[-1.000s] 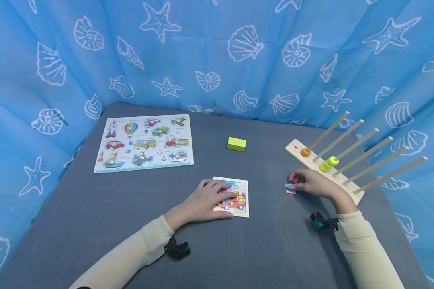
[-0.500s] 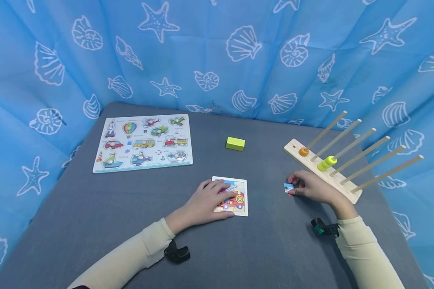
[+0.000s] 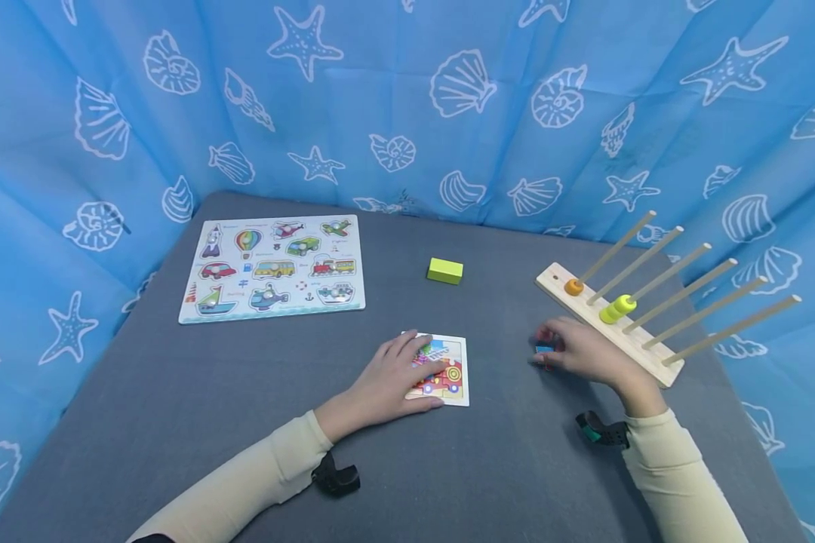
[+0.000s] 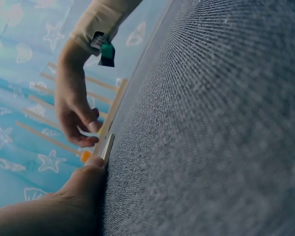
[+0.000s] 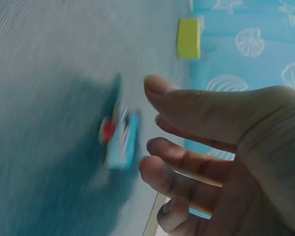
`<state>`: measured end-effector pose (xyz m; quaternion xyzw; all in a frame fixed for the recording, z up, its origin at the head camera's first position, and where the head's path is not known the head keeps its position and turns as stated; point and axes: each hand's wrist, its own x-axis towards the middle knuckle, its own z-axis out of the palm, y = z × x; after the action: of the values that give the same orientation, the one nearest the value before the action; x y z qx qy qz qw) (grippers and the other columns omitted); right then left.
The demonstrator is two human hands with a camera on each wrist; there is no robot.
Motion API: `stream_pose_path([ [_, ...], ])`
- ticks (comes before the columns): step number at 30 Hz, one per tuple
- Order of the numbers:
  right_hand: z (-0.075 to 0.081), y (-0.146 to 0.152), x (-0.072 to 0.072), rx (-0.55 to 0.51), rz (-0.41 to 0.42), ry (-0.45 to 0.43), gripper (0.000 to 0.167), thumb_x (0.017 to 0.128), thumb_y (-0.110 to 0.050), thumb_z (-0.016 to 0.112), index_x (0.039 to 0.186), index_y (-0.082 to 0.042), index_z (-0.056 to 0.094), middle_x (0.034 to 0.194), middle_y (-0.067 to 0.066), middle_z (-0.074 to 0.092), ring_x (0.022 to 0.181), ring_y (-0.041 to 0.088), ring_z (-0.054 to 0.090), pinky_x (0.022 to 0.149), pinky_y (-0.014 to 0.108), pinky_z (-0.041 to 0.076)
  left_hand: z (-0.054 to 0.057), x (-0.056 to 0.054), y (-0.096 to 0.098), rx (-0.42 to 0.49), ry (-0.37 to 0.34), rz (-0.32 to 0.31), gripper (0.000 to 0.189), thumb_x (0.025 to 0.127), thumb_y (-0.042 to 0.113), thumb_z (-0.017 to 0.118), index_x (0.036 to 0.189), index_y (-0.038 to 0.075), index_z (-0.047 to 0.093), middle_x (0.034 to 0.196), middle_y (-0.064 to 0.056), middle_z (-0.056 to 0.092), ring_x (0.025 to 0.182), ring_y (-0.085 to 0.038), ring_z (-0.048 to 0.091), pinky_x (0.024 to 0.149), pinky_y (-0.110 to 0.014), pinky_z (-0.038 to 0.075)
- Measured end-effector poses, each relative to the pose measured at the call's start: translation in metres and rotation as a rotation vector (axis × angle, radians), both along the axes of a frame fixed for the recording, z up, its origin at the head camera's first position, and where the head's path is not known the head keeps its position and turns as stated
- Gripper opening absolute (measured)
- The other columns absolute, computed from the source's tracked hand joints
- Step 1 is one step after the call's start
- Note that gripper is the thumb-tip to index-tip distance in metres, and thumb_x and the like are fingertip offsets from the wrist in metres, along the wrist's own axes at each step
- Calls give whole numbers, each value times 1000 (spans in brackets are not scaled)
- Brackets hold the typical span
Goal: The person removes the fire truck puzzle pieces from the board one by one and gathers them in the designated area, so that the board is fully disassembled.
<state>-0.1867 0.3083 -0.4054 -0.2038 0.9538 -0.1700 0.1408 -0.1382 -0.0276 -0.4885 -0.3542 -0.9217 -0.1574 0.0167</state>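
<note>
My left hand (image 3: 383, 381) rests on a small square jigsaw puzzle (image 3: 453, 375) with a white rim and a red vehicle picture, its fingers spread across the left side and covering part of it. In the left wrist view the thumb (image 4: 91, 167) lies against the puzzle's edge (image 4: 108, 148). Farther right, my right hand (image 3: 584, 351) hovers over a small puzzle piece (image 3: 545, 349) coloured blue, white and red. The right wrist view shows that piece (image 5: 122, 142) blurred and tilted near the tabletop, apart from the thumb (image 5: 160, 86) and the loosely bent fingers.
A wooden peg rack (image 3: 641, 348) with upright rods and orange and yellow-green beads stands beside the right hand. A yellow-green block (image 3: 444, 271) lies behind the puzzle. At the back left is a vehicle picture board (image 3: 272, 300). A blue shell-patterned curtain (image 3: 407, 98) surrounds the table.
The small piece by the right hand has tipped from flat to tilted, and the right fingers have shifted slightly around it. The left hand has stayed on the puzzle.
</note>
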Motion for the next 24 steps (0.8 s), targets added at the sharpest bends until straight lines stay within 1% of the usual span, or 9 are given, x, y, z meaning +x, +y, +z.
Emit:
stream_pose_path([
  [2,4,-10,3,-8,14,9,29,86,-20,71,107,-2,62,98,11,61,82,18,56,67,35,45,-1,0,0,-16,-17,10,61,89,70,41,142,39,44,156,-9,25,145,-29,18,109,-51,26],
  [4,6,-22,5,-34,27,25,26,87,-18,70,105,-1,62,97,10,61,81,18,56,67,35,45,-2,1,0,-23,-31,16,61,89,70,41,142,40,43,157,-11,22,145,-30,16,110,-51,26],
  [7,5,-43,8,-82,8,61,21,88,-18,69,102,-3,64,94,8,61,80,17,56,66,33,45,-2,1,0,-37,-47,22,62,89,72,38,143,41,41,158,-12,20,146,-30,16,110,-51,25],
  [11,-2,-75,13,-159,-43,84,17,90,-19,67,100,-6,65,92,5,60,77,15,54,64,30,44,1,1,-1,-56,-57,9,65,89,73,36,145,41,37,158,-11,19,146,-30,17,111,-51,24],
  [14,-8,-95,16,-202,-55,77,16,90,-20,67,99,-7,66,91,4,60,75,14,53,63,29,43,4,0,-4,-75,-69,-18,68,89,73,36,147,40,33,159,-12,18,146,-30,15,112,-51,23],
  [18,-17,-113,16,-234,-42,53,14,90,-19,67,98,-7,66,89,4,59,72,13,51,61,28,42,9,0,-7,-100,-99,-51,69,89,71,38,149,38,30,160,-13,14,147,-29,11,114,-49,19],
  [24,-27,-127,14,-257,-14,31,14,89,-15,67,97,-4,65,87,5,59,73,12,51,63,27,42,14,-1,-11,-109,-130,-71,67,91,68,39,150,35,30,160,-14,10,148,-29,8,116,-47,16],
])
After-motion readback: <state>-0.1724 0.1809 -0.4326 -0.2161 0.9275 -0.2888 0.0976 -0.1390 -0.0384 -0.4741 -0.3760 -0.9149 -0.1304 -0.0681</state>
